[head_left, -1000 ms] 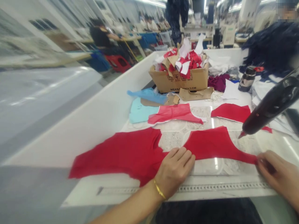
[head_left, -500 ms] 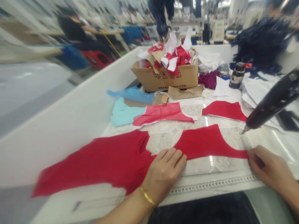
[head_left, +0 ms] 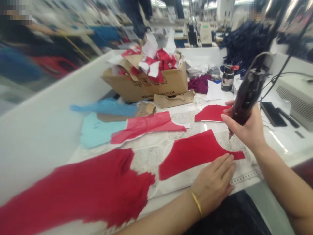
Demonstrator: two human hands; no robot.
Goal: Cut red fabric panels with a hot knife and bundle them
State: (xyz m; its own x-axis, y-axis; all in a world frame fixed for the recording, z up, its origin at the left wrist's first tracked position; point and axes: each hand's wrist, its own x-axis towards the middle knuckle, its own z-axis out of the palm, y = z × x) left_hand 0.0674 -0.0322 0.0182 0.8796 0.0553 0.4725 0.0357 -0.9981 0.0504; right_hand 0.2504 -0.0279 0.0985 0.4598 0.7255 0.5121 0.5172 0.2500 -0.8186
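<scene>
The right hand (head_left: 244,125) closes around a black corded handheld cutter (head_left: 248,96), its pointed tip just above a red fabric panel (head_left: 193,153), while the flat, open left hand (head_left: 212,186) rests against that panel's lower edge

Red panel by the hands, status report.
Left hand flat against red panel. Right hand gripping black pointed tool, tip beside panel. Nothing lying across panel.

A cardboard box (head_left: 146,83) sits at twelve o'clock on the table (head_left: 149,153), with scraps (head_left: 156,62) in it, and cloth pieces (head_left: 193,155) lie at six o'clock.
</scene>
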